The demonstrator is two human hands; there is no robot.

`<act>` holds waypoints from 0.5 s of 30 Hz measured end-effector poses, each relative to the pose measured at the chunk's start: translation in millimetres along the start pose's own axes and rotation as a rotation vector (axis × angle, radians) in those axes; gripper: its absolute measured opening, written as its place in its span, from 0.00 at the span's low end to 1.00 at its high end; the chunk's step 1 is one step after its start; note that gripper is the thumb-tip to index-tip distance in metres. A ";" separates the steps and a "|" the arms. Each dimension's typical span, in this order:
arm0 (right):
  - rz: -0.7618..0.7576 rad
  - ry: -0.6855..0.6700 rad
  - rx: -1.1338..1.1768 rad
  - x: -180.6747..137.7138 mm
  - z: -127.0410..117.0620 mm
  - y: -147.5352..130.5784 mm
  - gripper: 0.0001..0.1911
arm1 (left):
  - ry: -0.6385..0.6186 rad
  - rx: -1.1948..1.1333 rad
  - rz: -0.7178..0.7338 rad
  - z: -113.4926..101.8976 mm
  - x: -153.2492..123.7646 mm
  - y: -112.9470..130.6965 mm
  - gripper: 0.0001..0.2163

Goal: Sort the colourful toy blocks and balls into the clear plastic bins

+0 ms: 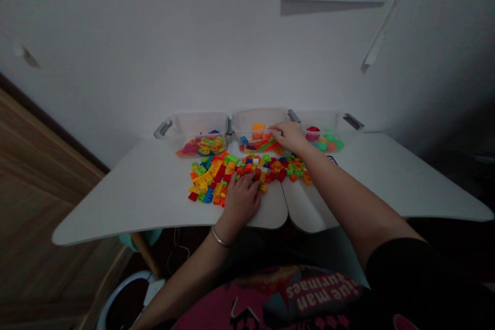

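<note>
A heap of small plastic building bricks [235, 172] in red, yellow, green, orange and blue lies on the white table [127, 196]. My left hand [242, 198] rests palm down at the heap's near edge, fingers spread over the bricks. My right hand [288, 135] reaches over the rim of the middle clear bin [258, 136], fingers curled among the bricks inside; whether it holds one is hidden.
Three clear plastic bins stand in a row against the wall: the left bin [197, 136] holds mixed bricks, the right bin [328, 134] holds round coloured pieces. A gap [288, 216] splits the two table halves. A stool [127, 299] stands below left.
</note>
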State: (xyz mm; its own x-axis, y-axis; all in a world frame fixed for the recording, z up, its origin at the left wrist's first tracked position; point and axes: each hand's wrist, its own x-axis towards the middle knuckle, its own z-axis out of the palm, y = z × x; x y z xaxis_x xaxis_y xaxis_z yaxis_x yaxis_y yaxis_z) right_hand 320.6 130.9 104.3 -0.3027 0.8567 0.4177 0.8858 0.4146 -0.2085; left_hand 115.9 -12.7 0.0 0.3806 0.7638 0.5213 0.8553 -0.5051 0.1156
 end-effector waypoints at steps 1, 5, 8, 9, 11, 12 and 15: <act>-0.004 0.015 0.027 -0.6 0.2 0.4 0.18 | 0.001 0.001 0.000 0.0 0.0 -0.2 0.14; -0.084 0.151 0.160 -6.8 -1.6 -7.6 0.17 | 0.006 0.000 0.004 0.1 0.1 -0.1 0.14; -0.191 0.156 0.223 -14.3 0.0 -23.7 0.15 | 0.013 -0.003 -0.003 0.1 0.4 0.5 0.14; -0.216 0.109 0.241 -16.9 2.5 -29.5 0.14 | 0.015 -0.002 -0.004 0.0 0.6 0.7 0.14; -0.259 -0.015 0.283 -21.2 11.1 -39.7 0.13 | 0.019 0.001 -0.005 -0.2 1.0 1.2 0.14; -0.280 -0.069 0.297 -23.0 16.9 -43.3 0.13 | 0.021 0.005 -0.004 -0.5 1.1 1.4 0.13; -0.297 -0.157 0.285 -26.8 36.5 -48.4 0.13 | 0.020 0.020 -0.005 -1.4 1.4 1.7 0.12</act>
State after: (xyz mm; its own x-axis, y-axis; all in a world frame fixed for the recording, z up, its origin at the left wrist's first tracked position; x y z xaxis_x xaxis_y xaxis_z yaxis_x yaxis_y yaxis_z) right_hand 273.0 99.1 70.8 -0.5990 0.7148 0.3610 0.6263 0.6991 -0.3450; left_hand 117.4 -13.1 2.0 0.3691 0.7582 0.5375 0.8643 -0.4927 0.1015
